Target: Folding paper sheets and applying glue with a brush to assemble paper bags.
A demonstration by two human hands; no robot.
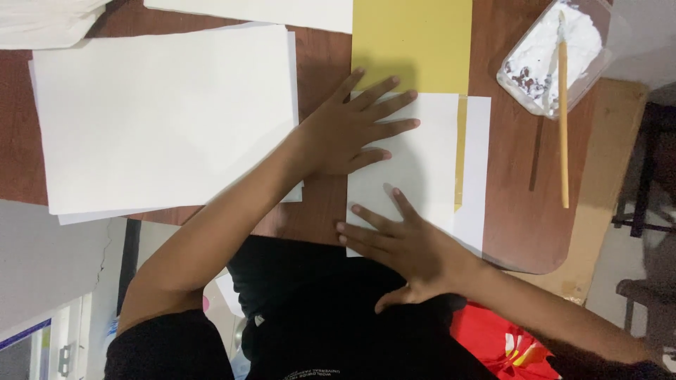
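My left hand lies flat, fingers spread, on the left part of a white sheet on the brown table. My right hand presses palm down on the same sheet's near edge, fingers apart. Neither hand grips anything. The white sheet lies over a yellow sheet, which sticks out beyond it at the far side. A narrow yellow strip shows through near the white sheet's right side.
A large stack of white sheets lies to the left. At the far right, a clear plastic tub holds white paste. A thin wooden-handled brush leans out of it. Red cloth lies below the table edge.
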